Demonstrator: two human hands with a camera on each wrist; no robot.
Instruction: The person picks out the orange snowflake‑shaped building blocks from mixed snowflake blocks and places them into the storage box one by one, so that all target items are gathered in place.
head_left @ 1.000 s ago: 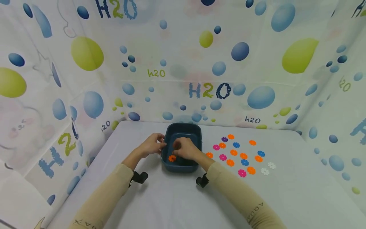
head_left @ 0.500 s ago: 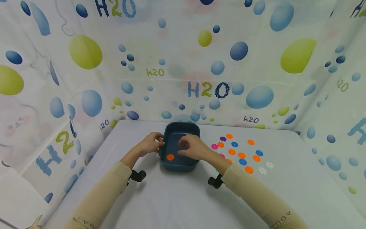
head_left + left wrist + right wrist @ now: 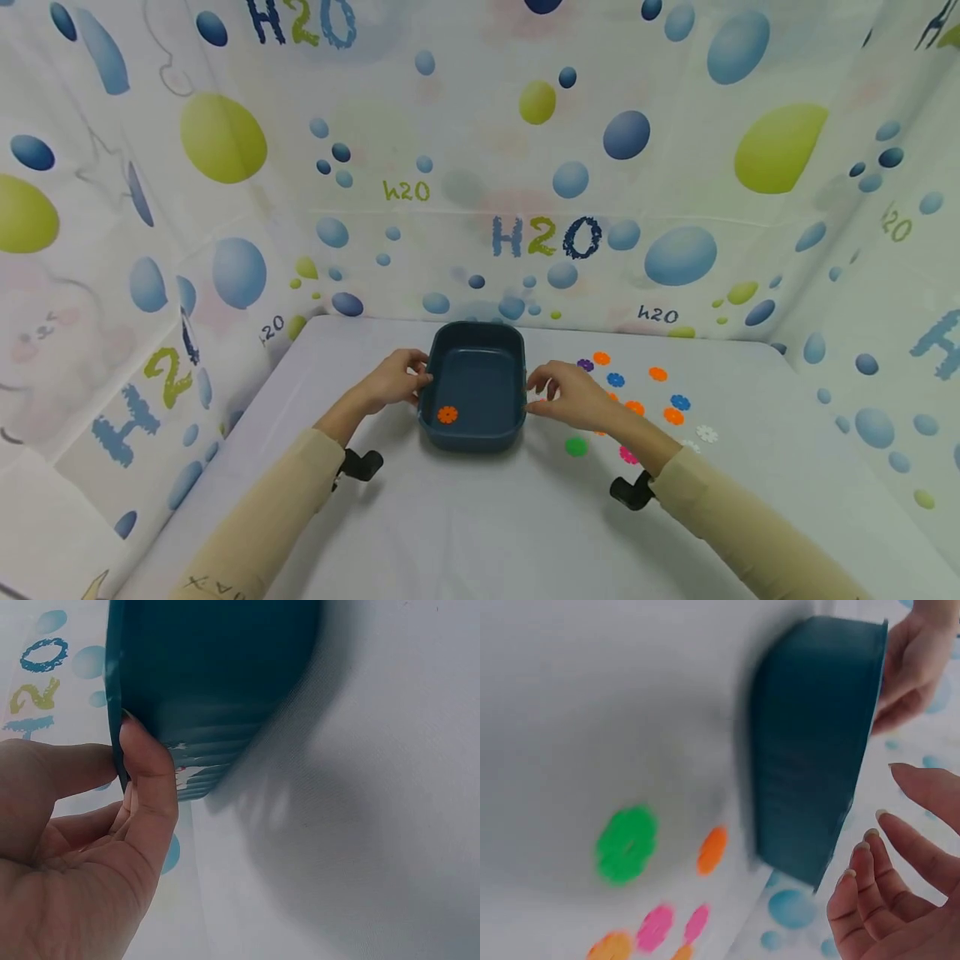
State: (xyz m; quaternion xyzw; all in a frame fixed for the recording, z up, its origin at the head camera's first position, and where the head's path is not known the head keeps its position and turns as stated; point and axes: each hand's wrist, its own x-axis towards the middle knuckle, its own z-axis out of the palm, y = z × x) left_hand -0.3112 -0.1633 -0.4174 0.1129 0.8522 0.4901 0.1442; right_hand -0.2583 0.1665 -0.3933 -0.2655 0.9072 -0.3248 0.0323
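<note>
A dark teal plastic tub (image 3: pixel 480 437) stands on the white-covered table, with one orange flower-shaped piece (image 3: pixel 447 414) lying in its near left corner. My left hand (image 3: pixel 392 380) holds the tub's left rim; in the left wrist view the thumb and index finger (image 3: pixel 150 761) pinch the wall's edge. Just beyond the right rim is my right hand (image 3: pixel 573 396), thumb and fingers spread apart and holding nothing. The right wrist view has this hand's fingertips (image 3: pixel 870 840) beside the tub's rim. A green piece (image 3: pixel 576 447) lies on the table below that hand.
Several flower-shaped pieces lie scattered to the right, among them a blue one (image 3: pixel 680 402), an orange one (image 3: pixel 657 374) and a white one (image 3: pixel 707 433). The right hand and forearm cover some of them. A patterned curtain (image 3: pixel 465 133) rises behind the table.
My right hand has come out of the tub and moved right, past its rim. The orange piece in the tub stays put. My left hand keeps its hold on the left rim.
</note>
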